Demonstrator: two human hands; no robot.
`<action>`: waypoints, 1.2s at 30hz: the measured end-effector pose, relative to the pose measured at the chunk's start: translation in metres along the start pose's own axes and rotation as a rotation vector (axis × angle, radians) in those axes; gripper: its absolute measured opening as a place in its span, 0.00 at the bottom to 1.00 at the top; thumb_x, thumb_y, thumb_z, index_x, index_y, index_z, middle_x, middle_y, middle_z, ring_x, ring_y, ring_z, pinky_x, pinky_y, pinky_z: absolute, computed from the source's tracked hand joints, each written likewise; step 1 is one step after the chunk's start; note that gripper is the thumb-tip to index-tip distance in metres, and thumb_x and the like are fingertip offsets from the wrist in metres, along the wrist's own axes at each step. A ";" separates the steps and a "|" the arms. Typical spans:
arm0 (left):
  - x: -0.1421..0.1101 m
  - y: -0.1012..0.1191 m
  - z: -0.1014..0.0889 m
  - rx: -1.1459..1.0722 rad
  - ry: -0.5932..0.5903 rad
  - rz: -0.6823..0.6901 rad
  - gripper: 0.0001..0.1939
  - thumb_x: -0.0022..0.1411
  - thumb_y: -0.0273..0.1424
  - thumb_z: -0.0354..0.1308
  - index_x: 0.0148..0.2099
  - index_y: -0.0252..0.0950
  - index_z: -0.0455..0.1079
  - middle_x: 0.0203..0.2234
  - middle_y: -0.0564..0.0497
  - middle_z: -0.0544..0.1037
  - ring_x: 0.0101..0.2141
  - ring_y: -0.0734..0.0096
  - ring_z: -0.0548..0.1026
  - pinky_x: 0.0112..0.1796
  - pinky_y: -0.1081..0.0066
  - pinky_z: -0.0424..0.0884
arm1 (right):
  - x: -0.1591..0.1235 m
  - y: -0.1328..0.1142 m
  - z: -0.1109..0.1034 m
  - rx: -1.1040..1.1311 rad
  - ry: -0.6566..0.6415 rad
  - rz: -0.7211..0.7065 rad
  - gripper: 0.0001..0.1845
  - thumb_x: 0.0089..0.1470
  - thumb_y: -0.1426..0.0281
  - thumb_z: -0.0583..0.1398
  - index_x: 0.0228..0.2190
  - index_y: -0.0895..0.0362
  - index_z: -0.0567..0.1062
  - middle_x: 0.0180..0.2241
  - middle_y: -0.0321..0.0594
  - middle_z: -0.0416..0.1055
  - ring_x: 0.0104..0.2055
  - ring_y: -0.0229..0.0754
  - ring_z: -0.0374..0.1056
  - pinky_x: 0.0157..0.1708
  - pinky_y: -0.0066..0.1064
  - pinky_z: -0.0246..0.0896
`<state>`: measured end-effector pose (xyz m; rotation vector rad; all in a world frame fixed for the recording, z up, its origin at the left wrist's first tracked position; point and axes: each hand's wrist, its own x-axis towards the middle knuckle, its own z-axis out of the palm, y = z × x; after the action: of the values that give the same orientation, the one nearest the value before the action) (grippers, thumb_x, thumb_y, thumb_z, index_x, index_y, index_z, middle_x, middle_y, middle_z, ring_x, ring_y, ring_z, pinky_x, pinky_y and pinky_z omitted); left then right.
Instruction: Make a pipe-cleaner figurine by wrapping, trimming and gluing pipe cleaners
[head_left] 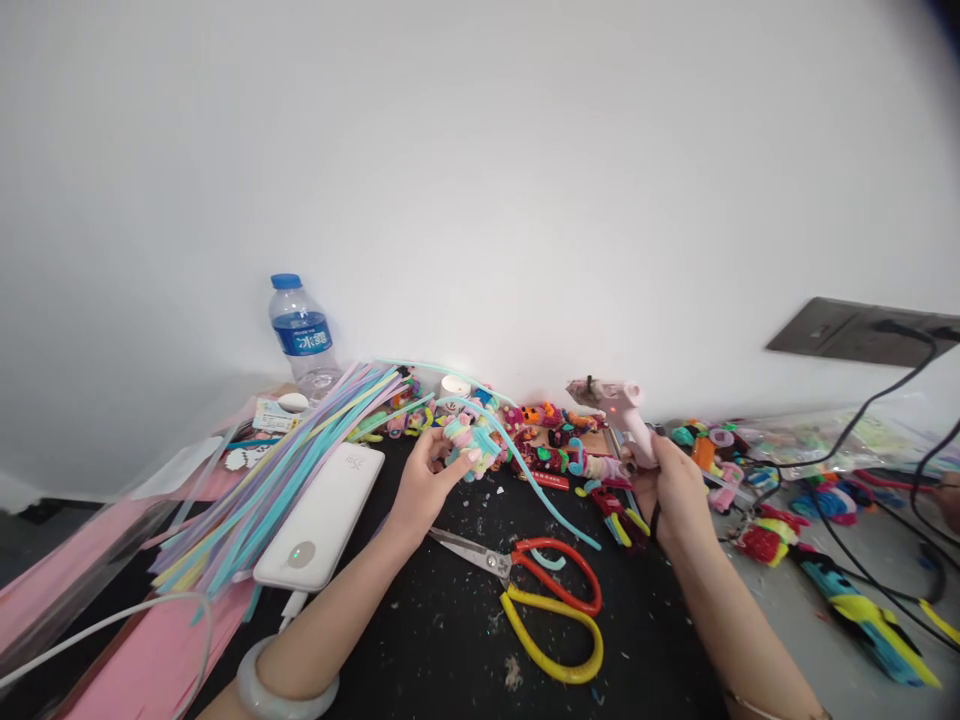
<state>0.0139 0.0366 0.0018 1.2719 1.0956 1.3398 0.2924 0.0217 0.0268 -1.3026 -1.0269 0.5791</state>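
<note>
Pinched between the fingers of my left hand [439, 475] is a small pastel pipe-cleaner figure [471, 442] in pink, mint and yellow. A long light-blue pipe cleaner [529, 475] trails from beside it down to the right. My right hand [671, 487] is wrapped round the handle of a pink hot glue gun [626, 415], whose nozzle points left and shows a small red light. Scissors [517, 578] with one red and one yellow handle lie below, between my forearms. A short curled light-blue piece [549, 560] lies inside the red handle loop.
A bundle of pastel pipe cleaners [300, 490], a white power bank [322, 520] and a water bottle [301, 335] are at left. Several finished pipe-cleaner figures [551, 425] line the wall. Black cables [862, 420] hang from the wall socket [840, 328] at right.
</note>
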 end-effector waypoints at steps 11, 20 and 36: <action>0.005 0.000 0.009 -0.200 -0.112 -0.123 0.21 0.51 0.37 0.62 0.43 0.38 0.58 0.43 0.48 0.70 0.41 0.65 0.73 0.37 0.66 0.73 | -0.011 -0.028 -0.006 0.193 -0.419 0.239 0.20 0.42 0.53 0.62 0.29 0.55 0.67 0.28 0.39 0.67 0.28 0.41 0.65 0.28 0.33 0.64; -0.003 -0.009 0.009 -0.083 -0.143 -0.076 0.20 0.50 0.35 0.62 0.43 0.38 0.57 0.41 0.48 0.72 0.38 0.67 0.74 0.34 0.71 0.72 | -0.054 -0.016 0.021 0.137 -0.523 0.275 0.23 0.43 0.53 0.63 0.32 0.58 0.67 0.14 0.27 0.56 0.16 0.31 0.50 0.16 0.24 0.46; -0.012 -0.003 0.004 0.245 -0.157 0.020 0.24 0.51 0.36 0.62 0.48 0.40 0.59 0.44 0.47 0.71 0.42 0.62 0.73 0.37 0.69 0.70 | -0.074 0.005 0.032 -0.019 -0.594 0.239 0.23 0.53 0.51 0.54 0.24 0.59 0.67 0.13 0.30 0.57 0.15 0.31 0.51 0.16 0.24 0.44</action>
<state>0.0181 0.0254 -0.0032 1.5427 1.1636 1.1236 0.2312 -0.0233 -0.0013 -1.3085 -1.3630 1.1880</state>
